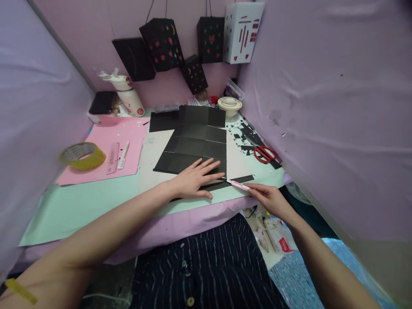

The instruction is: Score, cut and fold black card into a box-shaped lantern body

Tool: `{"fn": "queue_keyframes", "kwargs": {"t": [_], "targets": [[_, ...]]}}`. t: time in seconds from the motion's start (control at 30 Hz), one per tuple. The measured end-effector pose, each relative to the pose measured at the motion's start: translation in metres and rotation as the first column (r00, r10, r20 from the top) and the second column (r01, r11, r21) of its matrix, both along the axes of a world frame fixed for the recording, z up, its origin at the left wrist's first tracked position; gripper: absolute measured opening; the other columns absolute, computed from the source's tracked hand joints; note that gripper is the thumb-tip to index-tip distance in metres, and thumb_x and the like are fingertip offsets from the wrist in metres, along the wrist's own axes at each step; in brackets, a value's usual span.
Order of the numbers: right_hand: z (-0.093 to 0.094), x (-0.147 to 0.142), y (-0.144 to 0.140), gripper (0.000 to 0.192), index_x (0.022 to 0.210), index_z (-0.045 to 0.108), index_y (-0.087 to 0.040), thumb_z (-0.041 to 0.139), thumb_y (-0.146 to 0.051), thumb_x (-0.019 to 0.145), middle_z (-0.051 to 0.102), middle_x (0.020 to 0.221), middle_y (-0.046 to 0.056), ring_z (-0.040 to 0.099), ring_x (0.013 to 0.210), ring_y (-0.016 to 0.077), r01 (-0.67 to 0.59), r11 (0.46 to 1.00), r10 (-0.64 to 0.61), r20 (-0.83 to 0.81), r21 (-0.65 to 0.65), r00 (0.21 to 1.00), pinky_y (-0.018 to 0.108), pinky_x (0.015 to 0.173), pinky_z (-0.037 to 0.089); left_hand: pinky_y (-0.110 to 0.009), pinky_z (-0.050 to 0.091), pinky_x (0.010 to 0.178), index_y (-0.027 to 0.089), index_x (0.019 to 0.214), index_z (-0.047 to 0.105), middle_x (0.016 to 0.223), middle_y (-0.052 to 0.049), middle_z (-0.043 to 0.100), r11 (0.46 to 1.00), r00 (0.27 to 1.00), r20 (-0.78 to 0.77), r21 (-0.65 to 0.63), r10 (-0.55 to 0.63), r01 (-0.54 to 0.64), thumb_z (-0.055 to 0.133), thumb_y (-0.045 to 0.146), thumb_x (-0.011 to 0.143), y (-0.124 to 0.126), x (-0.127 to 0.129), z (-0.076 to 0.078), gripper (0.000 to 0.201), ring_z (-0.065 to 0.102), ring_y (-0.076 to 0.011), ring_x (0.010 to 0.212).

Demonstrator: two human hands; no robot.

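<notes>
Pink plastic craft knife (238, 185) pinched in the fingers (257, 192) of the right hand (272, 200), close to the near edge of the worktop (96, 201). Blade tip pointing left and slightly away, touching the near right corner of the black paper sheet (196, 141). Long axis of the knife running nearly along the worktop's front edge, in line with a narrow black strip (240, 179) lying just beyond it and leading off to the right.

Left hand (196, 178) pressed flat on the near edge of the same sheet, fingers spread and released, holding nothing, only weighing the paper down. Fingertips pointing right, toward the blade, stopping just short of it. So: knife to the right of the flat hand, sheet stretching away from both, cut line lying crosswise between them. Right hand nearer the blade end; left hand nearer the middle of the sheet.

Sheet creased into a grid of panels, lying on pale green paper that covers the worktop.

Farther left, pink paper (109, 150) carrying a ruler (113, 158) and a pen (123, 154), with a roll of yellow tape (82, 156) beside it. Farther right, red scissors (265, 153) among black offcuts (244, 133). At the back, a white bottle (128, 96) and a small bowl (229, 106). Above, on the pink wall, black paper lanterns (162, 43) and one white lantern (242, 32) hanging from strings.
</notes>
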State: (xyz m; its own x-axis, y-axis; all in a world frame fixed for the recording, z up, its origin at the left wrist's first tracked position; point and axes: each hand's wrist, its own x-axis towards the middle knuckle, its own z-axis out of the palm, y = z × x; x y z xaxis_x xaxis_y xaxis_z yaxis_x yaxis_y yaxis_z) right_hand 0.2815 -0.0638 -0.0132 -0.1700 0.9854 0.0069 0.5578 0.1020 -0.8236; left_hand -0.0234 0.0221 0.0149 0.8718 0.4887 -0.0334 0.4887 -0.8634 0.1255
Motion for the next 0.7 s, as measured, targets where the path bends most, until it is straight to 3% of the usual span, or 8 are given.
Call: {"fn": "queue_keyframes", "kwargs": {"t": [0.13,0.4,0.7], "targets": [[0.004,0.001,0.005,0.032,0.112,0.073,-0.026,0.056,-0.038,0.088,0.072,0.115,0.004,0.067,0.108,0.0264,-0.006,1.000,0.005,0.010,0.022,1.000,0.040,0.095,0.053,-0.051,0.002,0.117,0.028,0.152,0.023,0.161,-0.006,0.015,0.998,0.998,-0.035,-0.044,-0.052,0.051,0.033,0.076,0.087,0.005,0.001,0.000,0.082,0.008,-0.0296,0.148],[0.019,0.008,0.012,0.034,0.115,0.071,-0.023,0.053,-0.039,0.091,0.071,0.117,0.005,0.066,0.109,0.0266,-0.062,0.998,0.063,0.110,-0.014,0.992,0.039,0.093,0.053,-0.050,0.002,0.117,0.027,0.153,0.019,0.161,-0.007,0.012,0.997,0.997,-0.066,-0.063,-0.049,0.045,0.029,0.078,0.086,0.010,0.007,-0.001,0.085,0.008,-0.0287,0.148],[0.019,0.002,0.008,0.033,0.115,0.071,-0.022,0.052,-0.037,0.091,0.072,0.115,0.005,0.068,0.105,0.0246,-0.051,0.999,0.051,0.112,-0.002,0.992,0.036,0.090,0.053,-0.052,0.004,0.116,0.027,0.153,0.020,0.160,-0.007,0.014,0.997,0.997,-0.043,-0.056,-0.064,0.061,0.034,0.079,0.084,0.009,0.006,-0.002,0.088,0.011,-0.0306,0.148]]}}
